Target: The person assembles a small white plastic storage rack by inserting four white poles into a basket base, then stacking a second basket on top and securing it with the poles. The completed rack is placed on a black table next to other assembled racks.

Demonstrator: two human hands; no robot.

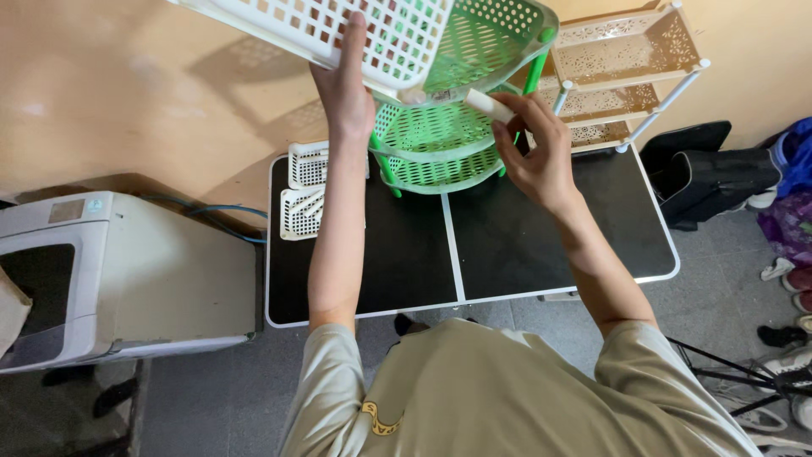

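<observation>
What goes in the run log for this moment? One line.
left hand: holds white basket | right hand: holds white tube | green rack: on black table

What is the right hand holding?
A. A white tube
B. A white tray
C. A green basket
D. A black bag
A: the right hand pinches a short white tube beside the green rack, while the left hand steadies the white tray above.

Two racks, three white baskets.
</observation>
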